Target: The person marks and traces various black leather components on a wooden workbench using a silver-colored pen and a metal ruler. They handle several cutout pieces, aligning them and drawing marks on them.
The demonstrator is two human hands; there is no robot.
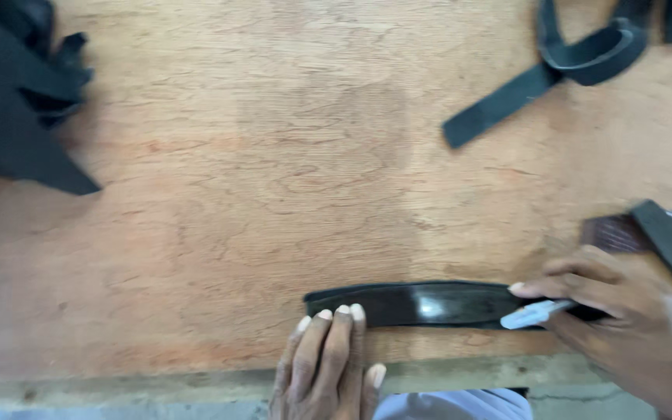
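Fingers (334, 327) on strap (429, 304), plywood bench (274, 171)

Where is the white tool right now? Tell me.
In the head view the white tool is at lower right, held in the right hand, its tip on the black strip near the table edge; the left hand pins the strip's other end.

Glossy black strap (429, 304), flat, near edge

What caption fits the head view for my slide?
Left hand pins a black strap on the wooden table; right hand holds a small white tool against it.
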